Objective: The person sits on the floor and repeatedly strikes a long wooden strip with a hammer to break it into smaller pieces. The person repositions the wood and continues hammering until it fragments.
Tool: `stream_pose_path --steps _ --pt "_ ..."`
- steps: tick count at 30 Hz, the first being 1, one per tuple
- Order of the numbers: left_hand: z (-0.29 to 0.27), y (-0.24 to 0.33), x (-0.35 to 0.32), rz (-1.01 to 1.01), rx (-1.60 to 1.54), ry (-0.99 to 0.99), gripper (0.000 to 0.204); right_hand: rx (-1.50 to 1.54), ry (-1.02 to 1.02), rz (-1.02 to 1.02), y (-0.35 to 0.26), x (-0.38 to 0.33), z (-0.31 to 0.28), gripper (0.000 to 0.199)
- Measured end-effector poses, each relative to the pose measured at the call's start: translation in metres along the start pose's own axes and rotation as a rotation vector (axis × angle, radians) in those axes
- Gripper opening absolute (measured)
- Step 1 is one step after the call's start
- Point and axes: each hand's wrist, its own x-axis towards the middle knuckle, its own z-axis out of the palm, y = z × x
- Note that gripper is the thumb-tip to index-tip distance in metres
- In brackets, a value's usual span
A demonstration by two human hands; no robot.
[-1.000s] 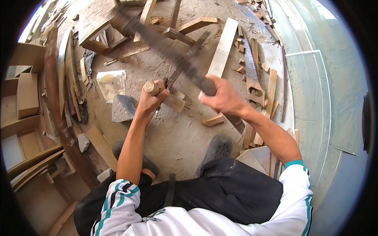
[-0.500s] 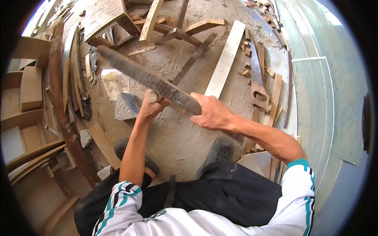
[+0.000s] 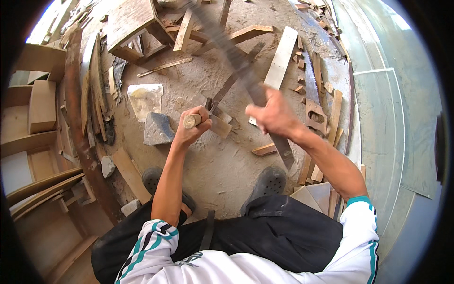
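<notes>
My left hand is closed around a tool with a round wooden handle, its end facing up. A small dark piece shows just past the fingers, but the tool's head is mostly hidden. To the right, my right hand grips a long dark wooden board near its lower end, thumb and fingers on either side. The board is held above the floor, slanting up and to the left, and is smeared by motion. Short pale wood pieces lie on the floor beside my left hand.
A grey stone block and a pale block sit left of my left hand. Rightward lie a white plank and a handsaw. A wooden box frame stands far left; cabinet parts line the left side.
My right hand has moved right, and the board has swung clockwise away from my left hand to a steeper slant. My left hand has shifted slightly right, still gripping the wooden-handled tool.
</notes>
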Motion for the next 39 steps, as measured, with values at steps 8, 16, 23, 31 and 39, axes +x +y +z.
stream_pose_path --steps 8,16,23,31,39 --pt "-0.007 -0.008 -0.008 -0.004 -0.004 -0.002 0.013 -0.022 -0.036 -0.020 -0.007 -0.002 0.010 0.068" --pt "0.001 0.021 -0.017 -0.061 0.177 0.016 0.024 -0.164 -0.116 -0.194 0.019 0.004 0.038 0.043" --pt "-0.006 -0.003 -0.032 0.137 -0.112 0.187 0.028 -0.347 -0.252 -0.296 0.027 -0.008 0.070 0.037" --pt "-0.097 -0.057 -0.104 0.230 -0.412 0.404 0.033 0.030 0.155 -0.241 0.015 0.045 0.028 0.032" --pt "-0.072 -0.005 -0.081 0.262 -0.766 0.531 0.035 -0.500 0.278 -0.220 0.159 0.054 0.012 0.026"
